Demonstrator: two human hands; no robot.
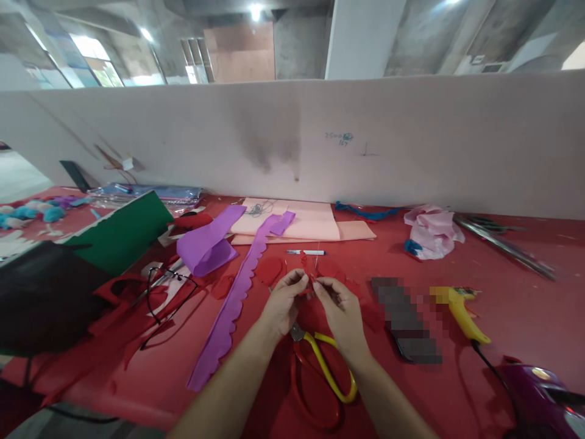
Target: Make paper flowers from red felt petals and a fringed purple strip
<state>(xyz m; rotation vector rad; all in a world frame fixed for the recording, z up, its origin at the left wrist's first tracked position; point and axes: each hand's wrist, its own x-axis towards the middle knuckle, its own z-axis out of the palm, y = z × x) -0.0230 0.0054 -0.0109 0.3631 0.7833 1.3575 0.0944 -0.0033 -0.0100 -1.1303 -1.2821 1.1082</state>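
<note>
Over the red table (pixel 512 305), left hand (pixel 289 297) and right hand (pixel 339 302) nearly meet, pinching what seems red material (pixel 310 284).

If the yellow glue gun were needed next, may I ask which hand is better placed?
Probably the right hand: the yellow glue gun lies out to the right, nearer to it than to the left hand, though both look occupied.

below centre: left hand (pixel 287 297) and right hand (pixel 339 305) above table (pixel 503 292) | bottom centre: scissors (pixel 319 358) between forearms (pixel 237 378) | left of centre: strip (pixel 233 308), far end on sheets (pixel 311 219) | centre: pen (pixel 306 252) before sheets, partition (pixel 183 134) behind | right: glue gun (pixel 464 314); behind it, bundle (pixel 434 231) left of rod (pixel 507 247)
</note>
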